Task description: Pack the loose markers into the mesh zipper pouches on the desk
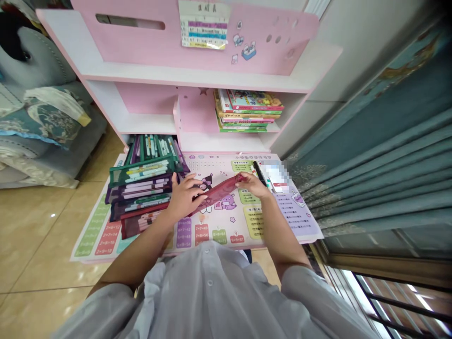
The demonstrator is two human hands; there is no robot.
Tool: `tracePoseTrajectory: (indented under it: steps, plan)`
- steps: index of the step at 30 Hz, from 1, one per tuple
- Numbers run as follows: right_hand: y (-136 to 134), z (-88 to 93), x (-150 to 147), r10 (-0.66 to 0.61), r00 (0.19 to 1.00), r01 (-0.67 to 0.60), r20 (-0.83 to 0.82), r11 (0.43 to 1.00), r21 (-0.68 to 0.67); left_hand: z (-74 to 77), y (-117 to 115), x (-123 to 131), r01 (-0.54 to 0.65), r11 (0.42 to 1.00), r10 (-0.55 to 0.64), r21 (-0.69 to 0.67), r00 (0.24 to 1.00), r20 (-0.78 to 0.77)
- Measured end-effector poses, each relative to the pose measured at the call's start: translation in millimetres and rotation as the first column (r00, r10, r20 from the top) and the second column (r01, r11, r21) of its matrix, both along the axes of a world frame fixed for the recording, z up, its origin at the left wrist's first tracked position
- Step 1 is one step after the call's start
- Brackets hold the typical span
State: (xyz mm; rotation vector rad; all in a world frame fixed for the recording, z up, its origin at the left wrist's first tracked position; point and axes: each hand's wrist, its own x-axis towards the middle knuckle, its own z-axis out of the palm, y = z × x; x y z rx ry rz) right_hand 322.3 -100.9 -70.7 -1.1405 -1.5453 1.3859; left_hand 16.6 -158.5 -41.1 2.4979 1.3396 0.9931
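A dark red mesh pencil pouch point(222, 189) lies slantwise above the printed desk mat and looks flat. My right hand point(254, 184) pinches its far right end between thumb and fingers. At the pouch's near left end is my left hand point(184, 195), its fingers spread and the lower ones touching the mesh. Just left of that hand, several mesh pouches filled with pens form an overlapping pile; a green pouch point(118, 176) lies above purple and navy ones, and a red pouch point(130, 227) is closest to me.
The desk mat point(231, 220) carries cartoon figures and multiplication tables. A black marker point(259, 173) lies at the right beside a blurred white item point(277, 175). Stacked books point(247, 115) fill part of the pink shelf point(197, 82). A teal curtain point(374, 165) hangs close on the right.
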Motion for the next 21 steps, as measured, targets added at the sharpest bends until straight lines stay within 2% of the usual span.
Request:
tracePoseTrajectory:
  steps: [3,8,17,21]
  plan:
    - [-0.6,4.4,8.1,0.043,0.999,-0.043,0.003,0.998,-0.038,-5.3,2.0,6.4,0.039,0.999,-0.041,-0.028,0.998,-0.053]
    - [-1.4,8.1,19.8,0.003,1.000,-0.003,0.027,1.000,0.005,-5.1,8.4,16.8,0.027,0.999,-0.029,-0.018,0.993,-0.111]
    - [-1.3,8.1,32.9,-0.065,0.965,0.051,0.252,0.997,0.060,6.1,13.8,40.5,-0.100,0.995,0.099,-0.002,0.987,-0.125]
    - [-3.3,10.3,34.6,-0.090,0.960,0.067,0.265,0.993,0.097,15.5,12.7,67.6,-0.110,0.994,0.108,-0.008,0.987,-0.122]
